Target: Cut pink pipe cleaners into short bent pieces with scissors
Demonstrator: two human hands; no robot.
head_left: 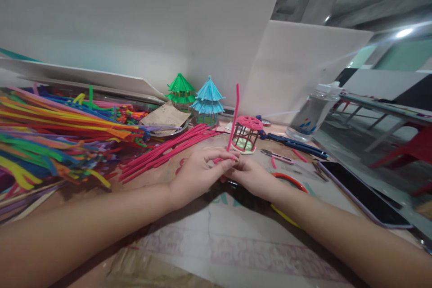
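Observation:
A pink pipe cleaner [233, 117] stands up from between my hands, its lower end bent among the fingers. My left hand [202, 166] pinches it, thumb against forefinger. Meeting it from the other side, my right hand [248, 173] is closed at the same spot, its fingertips partly hidden. Just behind the hands is a small round pavilion [248, 132] with a pink top, brown posts and a pale base. Several loose pink pipe cleaners [168, 148] lie to the left. Under my right forearm shows a pair of scissors with a red and yellow handle [292, 181].
Many coloured pipe cleaners [60, 130] fill the left side. Green [181, 89] and blue [208, 99] roofed pavilions stand at the back. To the right are a clear bottle [312, 112], a dark blue glue gun or similar tool [297, 143], small snips [278, 156] and a phone [362, 193].

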